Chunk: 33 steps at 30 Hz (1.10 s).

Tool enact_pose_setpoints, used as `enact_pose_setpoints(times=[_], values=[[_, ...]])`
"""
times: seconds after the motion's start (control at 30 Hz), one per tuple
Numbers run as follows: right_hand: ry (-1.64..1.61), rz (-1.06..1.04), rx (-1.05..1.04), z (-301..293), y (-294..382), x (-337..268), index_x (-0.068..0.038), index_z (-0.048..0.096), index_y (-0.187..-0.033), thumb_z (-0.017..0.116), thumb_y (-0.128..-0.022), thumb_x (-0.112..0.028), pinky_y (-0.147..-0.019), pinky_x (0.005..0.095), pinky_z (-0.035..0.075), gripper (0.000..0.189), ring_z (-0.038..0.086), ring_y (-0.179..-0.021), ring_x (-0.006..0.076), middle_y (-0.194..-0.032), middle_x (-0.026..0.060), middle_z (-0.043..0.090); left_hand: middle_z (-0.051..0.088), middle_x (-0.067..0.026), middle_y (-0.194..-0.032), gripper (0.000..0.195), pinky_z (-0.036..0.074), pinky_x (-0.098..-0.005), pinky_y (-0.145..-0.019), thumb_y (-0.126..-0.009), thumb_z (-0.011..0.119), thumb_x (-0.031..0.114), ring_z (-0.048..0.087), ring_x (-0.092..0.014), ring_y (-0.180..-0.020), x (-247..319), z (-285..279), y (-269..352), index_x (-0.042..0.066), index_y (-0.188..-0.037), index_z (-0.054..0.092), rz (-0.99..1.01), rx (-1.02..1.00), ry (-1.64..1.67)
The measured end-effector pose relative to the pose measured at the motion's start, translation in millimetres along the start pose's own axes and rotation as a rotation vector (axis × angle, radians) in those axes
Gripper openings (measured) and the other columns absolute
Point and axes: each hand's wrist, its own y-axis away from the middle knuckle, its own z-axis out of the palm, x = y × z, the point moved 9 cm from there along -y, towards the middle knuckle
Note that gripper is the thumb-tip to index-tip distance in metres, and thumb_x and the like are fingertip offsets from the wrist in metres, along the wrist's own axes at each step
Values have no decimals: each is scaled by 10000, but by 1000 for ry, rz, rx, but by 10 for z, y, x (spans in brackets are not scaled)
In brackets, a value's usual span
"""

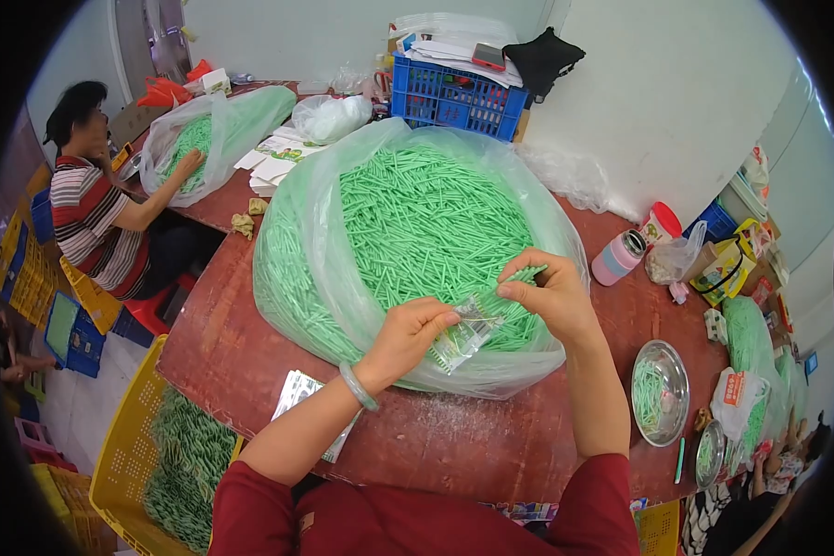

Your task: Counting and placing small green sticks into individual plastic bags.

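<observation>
My left hand (404,338) pinches a small printed plastic packet (464,342), tilted over the near rim of a big clear plastic bag (330,250). A bunch of thin green sticks (527,274) is held between the thumb and fingers of my right hand (554,293), close to the packet's upper end. Whether any sticks are inside the packet I cannot tell. Loose green sticks (431,215) of the same kind fill the big bag. Flat silvery packets (294,395) lie on the red-brown table (514,445), partly covered by my left forearm.
A yellow crate (121,445) holding many green packets stands at the table's left. To the right are a steel bowl (680,389) of sticks and a pink bottle (608,267). Behind the bag sits a blue crate (424,97). A person (94,201) reaches into another bag.
</observation>
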Motion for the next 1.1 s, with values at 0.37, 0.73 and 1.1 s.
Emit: enact_pose_setpoints(times=[0.37,0.73,1.1], values=[[105,-126,0,29,-19,-91,-43,697,-848,776,-745,-44,-644,220,406,130,524,-760,73,-814,-13,581,589,-57,-753,155,426,-267,-613,-918,617,121,529,-127,-677,-77,-35,3,-20,-953,671,18,43,83],[254,-172,-61,127,-165,-26,-17,661,-1111,440,-1014,-357,-1005,340,350,416,469,-1182,192,-1191,82,584,641,-21,-808,195,434,-231,-649,-930,614,138,537,-69,-732,-124,77,-220,-20,-1025,678,-46,120,212],[-372,111,-180,179,-299,307,9,471,-1359,398,-1004,-465,-1076,405,326,596,418,-1277,251,-1361,166,482,668,6,-872,219,453,-212,-691,-945,599,150,545,-46,-776,-154,87,-406,-14,-1067,676,-7,194,265]])
